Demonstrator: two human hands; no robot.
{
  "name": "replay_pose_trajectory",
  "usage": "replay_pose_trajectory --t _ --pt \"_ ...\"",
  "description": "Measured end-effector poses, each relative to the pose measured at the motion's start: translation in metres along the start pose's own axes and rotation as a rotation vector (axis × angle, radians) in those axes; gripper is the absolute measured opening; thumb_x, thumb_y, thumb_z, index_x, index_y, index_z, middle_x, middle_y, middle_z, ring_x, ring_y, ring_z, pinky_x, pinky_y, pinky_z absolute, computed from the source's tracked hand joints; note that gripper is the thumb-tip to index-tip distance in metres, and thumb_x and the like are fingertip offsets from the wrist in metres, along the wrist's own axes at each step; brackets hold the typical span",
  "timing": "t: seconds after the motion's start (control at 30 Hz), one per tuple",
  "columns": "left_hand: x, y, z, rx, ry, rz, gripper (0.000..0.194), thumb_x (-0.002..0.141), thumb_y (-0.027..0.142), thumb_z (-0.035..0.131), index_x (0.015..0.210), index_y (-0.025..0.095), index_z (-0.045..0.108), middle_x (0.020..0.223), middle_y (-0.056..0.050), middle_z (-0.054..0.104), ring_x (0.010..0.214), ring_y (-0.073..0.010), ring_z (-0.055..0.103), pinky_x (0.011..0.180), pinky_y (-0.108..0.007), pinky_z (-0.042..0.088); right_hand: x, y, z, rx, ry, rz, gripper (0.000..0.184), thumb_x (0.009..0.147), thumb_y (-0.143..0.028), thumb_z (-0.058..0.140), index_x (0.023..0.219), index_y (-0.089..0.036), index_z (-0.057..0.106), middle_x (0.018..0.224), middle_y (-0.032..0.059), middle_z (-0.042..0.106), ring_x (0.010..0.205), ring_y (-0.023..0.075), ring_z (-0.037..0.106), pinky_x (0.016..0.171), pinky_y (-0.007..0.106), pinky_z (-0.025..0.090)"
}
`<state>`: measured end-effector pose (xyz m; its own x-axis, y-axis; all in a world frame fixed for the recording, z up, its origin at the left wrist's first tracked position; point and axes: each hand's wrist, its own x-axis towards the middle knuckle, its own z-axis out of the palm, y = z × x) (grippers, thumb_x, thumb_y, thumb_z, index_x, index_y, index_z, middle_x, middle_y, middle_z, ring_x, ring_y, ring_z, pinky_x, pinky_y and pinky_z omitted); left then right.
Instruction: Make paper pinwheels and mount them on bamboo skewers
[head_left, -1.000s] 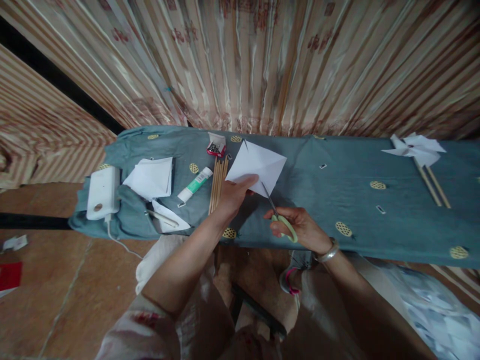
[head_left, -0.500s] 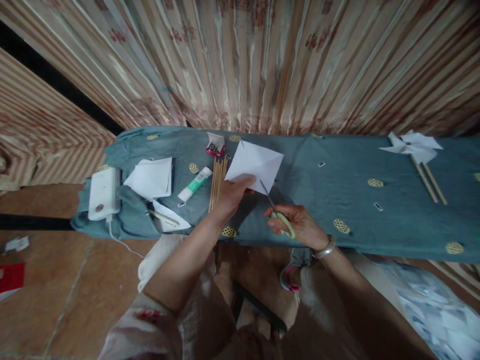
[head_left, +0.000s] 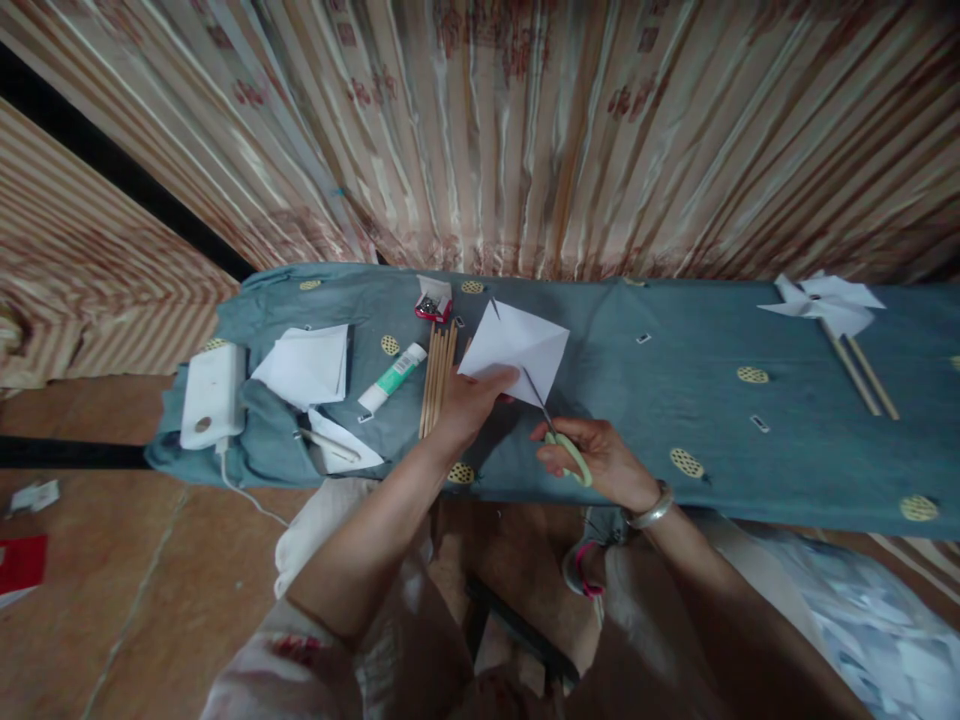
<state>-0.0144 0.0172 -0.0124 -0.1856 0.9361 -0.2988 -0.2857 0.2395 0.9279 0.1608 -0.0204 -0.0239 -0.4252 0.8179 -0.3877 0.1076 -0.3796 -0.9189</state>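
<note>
A square sheet of white paper (head_left: pixel 525 335) is pinched at its lower left edge by my left hand (head_left: pixel 476 400), thumb on top. One slit shows near its upper left corner. My right hand (head_left: pixel 596 455) is closed around the green handles of a pair of scissors (head_left: pixel 568 452). Their blades lie over the paper's lower corner, pointing toward its middle, close to my left thumb. Just left of the paper, several wooden sticks (head_left: pixel 436 380) lie side by side. Above them stands an open red box (head_left: pixel 433 302) of small metal pieces.
Left on the cloth-covered table (head_left: pixel 660 380) are a glue stick (head_left: pixel 392 380), stacked white paper (head_left: pixel 309 362), a pen (head_left: pixel 330 443) on a paper piece, and a white corded device (head_left: pixel 213 396). A paper pinwheel (head_left: pixel 825 300) and sticks (head_left: pixel 870 375) lie far right. A curtain (head_left: pixel 480 140) hangs behind.
The view has shifted slightly, so everything sits a little lower. Both hands keep their holds; the scissors and paper look almost unchanged relative to each other.
</note>
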Motion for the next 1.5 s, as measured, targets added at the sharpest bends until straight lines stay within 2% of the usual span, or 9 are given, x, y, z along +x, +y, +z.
replay_pose_trajectory --t 0.27,0.53,0.73,0.87,1.13,1.33,1.5 --pt "-0.0036 -0.0018 0.0014 -0.033 -0.049 0.009 0.017 0.058 0.028 0.081 0.065 0.020 0.067 0.071 -0.003 0.071 0.065 -0.0204 0.064 0.054 -0.030 0.048 -0.0015 -0.0043 0.0000 0.001 0.011 0.012 0.044 0.055 -0.050 0.087 0.078 -0.017 0.070 0.053 -0.0044 0.058 0.048 0.0085 0.051 0.047 0.022 0.044" --pt "-0.0016 -0.0034 0.0011 0.003 -0.025 -0.001 0.016 0.057 0.025 0.079 0.063 0.018 0.066 0.065 -0.003 0.068 0.059 -0.0167 0.061 0.051 -0.026 0.044 -0.0009 -0.0028 -0.0007 -0.010 0.016 -0.004 0.042 0.056 -0.050 0.086 0.078 -0.017 0.071 0.053 -0.0038 0.059 0.048 0.0089 0.051 0.046 0.022 0.044" --pt "-0.0038 -0.0030 0.0018 -0.039 -0.051 0.024 0.016 0.056 0.026 0.079 0.063 0.017 0.068 0.064 -0.002 0.068 0.058 -0.0145 0.059 0.051 -0.025 0.046 -0.0009 -0.0027 -0.0008 0.021 0.020 0.023 0.043 0.053 -0.049 0.088 0.076 -0.016 0.071 0.053 -0.0040 0.058 0.048 0.0084 0.051 0.046 0.021 0.043" --pt "-0.0043 -0.0040 0.0020 -0.027 -0.063 0.035 0.017 0.056 0.027 0.079 0.060 0.017 0.066 0.062 -0.002 0.066 0.055 -0.0143 0.057 0.050 -0.026 0.046 -0.0014 -0.0037 -0.0002 0.006 0.010 0.002 0.041 0.055 -0.048 0.087 0.075 -0.016 0.070 0.054 -0.0036 0.059 0.049 0.0087 0.052 0.047 0.022 0.044" --pt "-0.0025 -0.0057 0.0003 -0.019 -0.059 0.018 0.020 0.056 0.028 0.081 0.063 0.016 0.067 0.067 -0.004 0.069 0.061 -0.0179 0.061 0.053 -0.028 0.047 -0.0009 -0.0040 0.0001 0.020 0.013 0.010 0.041 0.056 -0.048 0.087 0.075 -0.016 0.069 0.051 -0.0042 0.058 0.046 0.0074 0.049 0.045 0.021 0.041" --pt "-0.0008 -0.0062 -0.0001 0.004 -0.073 0.009 0.018 0.056 0.029 0.078 0.063 0.016 0.067 0.066 -0.003 0.070 0.061 -0.0162 0.061 0.054 -0.026 0.047 0.0003 -0.0028 0.0007 0.012 0.032 0.011 0.044 0.053 -0.052 0.087 0.073 -0.017 0.069 0.050 -0.0050 0.056 0.045 0.0069 0.048 0.043 0.020 0.039" --pt "-0.0016 -0.0051 -0.0008 -0.018 -0.084 0.007 0.020 0.056 0.030 0.079 0.065 0.016 0.068 0.074 -0.005 0.073 0.065 -0.0174 0.063 0.054 -0.026 0.048 0.0007 -0.0034 0.0013 0.029 0.037 0.006 0.041 0.053 -0.050 0.087 0.071 -0.017 0.070 0.050 -0.0042 0.056 0.044 0.0071 0.047 0.043 0.021 0.039"
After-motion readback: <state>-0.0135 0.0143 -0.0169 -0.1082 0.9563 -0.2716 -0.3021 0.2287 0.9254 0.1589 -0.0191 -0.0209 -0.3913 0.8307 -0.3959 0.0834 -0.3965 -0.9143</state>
